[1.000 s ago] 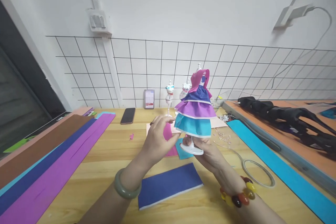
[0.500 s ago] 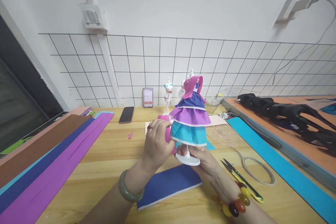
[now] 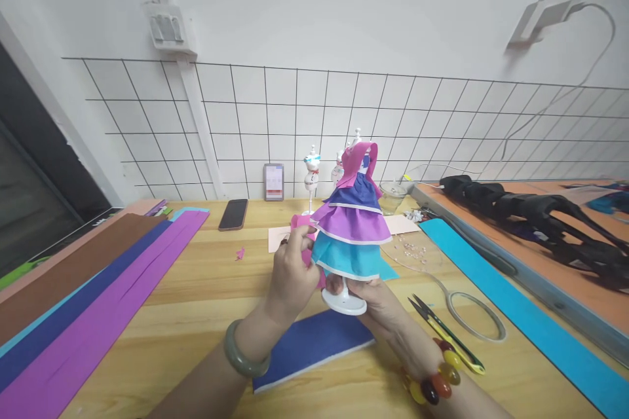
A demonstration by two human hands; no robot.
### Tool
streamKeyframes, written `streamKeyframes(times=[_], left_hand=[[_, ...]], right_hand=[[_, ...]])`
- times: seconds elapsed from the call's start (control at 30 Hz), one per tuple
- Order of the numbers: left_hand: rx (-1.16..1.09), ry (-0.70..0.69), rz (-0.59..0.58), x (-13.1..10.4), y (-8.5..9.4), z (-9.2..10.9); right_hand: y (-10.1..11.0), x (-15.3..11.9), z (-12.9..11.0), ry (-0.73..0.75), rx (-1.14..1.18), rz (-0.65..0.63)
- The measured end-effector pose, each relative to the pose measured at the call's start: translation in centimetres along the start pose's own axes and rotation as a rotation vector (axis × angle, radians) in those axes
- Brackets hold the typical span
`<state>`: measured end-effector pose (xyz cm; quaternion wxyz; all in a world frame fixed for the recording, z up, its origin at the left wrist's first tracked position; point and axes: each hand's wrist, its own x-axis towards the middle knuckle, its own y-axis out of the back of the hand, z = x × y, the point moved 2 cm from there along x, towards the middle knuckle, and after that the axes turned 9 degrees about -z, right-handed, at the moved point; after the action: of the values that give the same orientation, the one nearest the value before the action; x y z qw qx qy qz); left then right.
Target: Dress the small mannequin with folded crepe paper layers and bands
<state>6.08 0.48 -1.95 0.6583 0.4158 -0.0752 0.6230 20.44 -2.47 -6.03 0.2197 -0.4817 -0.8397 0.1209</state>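
A miniature dress form (image 3: 344, 301) on a white round base stands upright in my right hand (image 3: 376, 294), whose fingers wrap its stem under the skirt. It wears a tiered doll dress (image 3: 351, 226) in blue, purple and turquoise with white edging, and a magenta piece (image 3: 354, 167) hangs over its top. My left hand (image 3: 295, 268) is at the left side of the skirt, fingers bent and pinching the dress's edge; the fingertips are partly hidden. Below both hands a folded dark blue sheet with a white edge (image 3: 312, 350) lies on the table.
Long coloured strips (image 3: 98, 308) lie at left, a turquoise strip (image 3: 515, 308) at right. Yellow-handled snips (image 3: 447, 334) and a tape ring (image 3: 476, 316) are beside my right forearm. Behind stand another small dress form (image 3: 311, 177), a dark phone (image 3: 233, 215), a lit phone (image 3: 274, 182) and a glass bowl (image 3: 393, 196).
The dressed form has tilted slightly, its base shifting a little left and down with my right hand. My left fingers stay at the skirt's edge. The whole view has shifted slightly.
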Motion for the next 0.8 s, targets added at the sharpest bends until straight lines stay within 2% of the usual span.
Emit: streamKeyframes(times=[0.1, 0.27, 0.4, 0.8], left_hand=[[-0.047, 0.079, -0.034, -0.1, 0.0, 0.0], [0.036, 0.048, -0.078, 0.0, 0.2, 0.2], [0.065, 0.029, -0.077, 0.0, 0.1, -0.1], [-0.077, 0.112, -0.124, 0.0, -0.7, -0.7]], right_hand=[[0.3, 0.0, 0.4, 0.002, -0.06, 0.044], [0.9, -0.2, 1.2, -0.004, -0.112, 0.076], [0.7, -0.2, 1.1, -0.012, -0.125, 0.044], [1.1, -0.1, 1.2, 0.017, -0.228, 0.096]])
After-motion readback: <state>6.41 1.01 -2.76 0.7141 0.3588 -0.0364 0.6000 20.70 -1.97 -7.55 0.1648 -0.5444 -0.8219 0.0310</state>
